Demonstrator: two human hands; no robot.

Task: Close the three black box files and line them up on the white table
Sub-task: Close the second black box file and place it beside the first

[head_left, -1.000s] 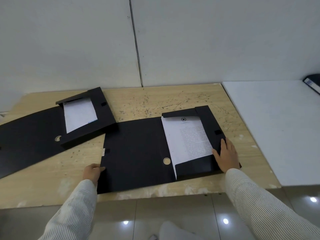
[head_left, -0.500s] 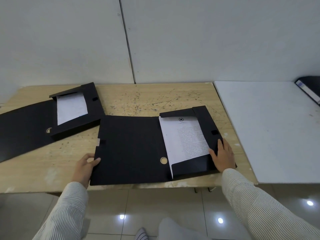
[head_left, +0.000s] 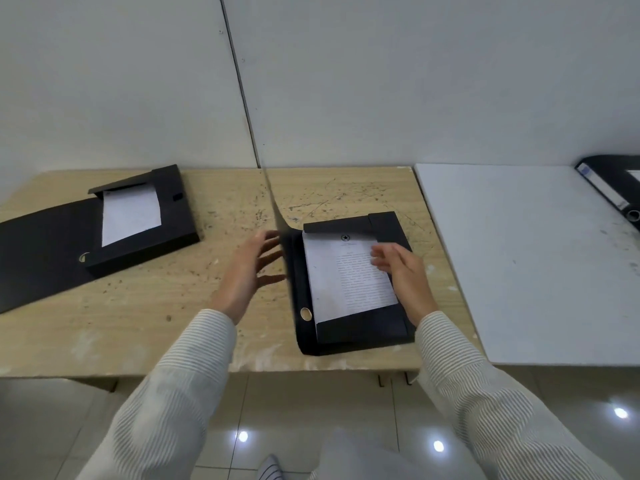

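Observation:
The near black box file [head_left: 362,329] lies on the wooden table [head_left: 156,306] with a printed sheet [head_left: 343,275] in its tray. Its cover [head_left: 281,220] stands upright, seen edge-on and blurred. My left hand [head_left: 247,273] has spread fingers pressed against the cover's outer face. My right hand [head_left: 407,277] rests open on the tray's right side, fingertips over the sheet. A second black box file [head_left: 175,220] lies open at the left with paper inside. The third [head_left: 609,190] lies on the white table [head_left: 519,271] at the far right edge, partly cut off.
The white table abuts the wooden table's right side. A grey wall runs behind both. Below the front edge I see tiled floor with light reflections. The second file's flat cover [head_left: 38,254] reaches past the left edge of the view.
The near file's cover, flat on the table before, has swung up to vertical with my left hand behind it. My right hand slid from the tray's corner up over the sheet.

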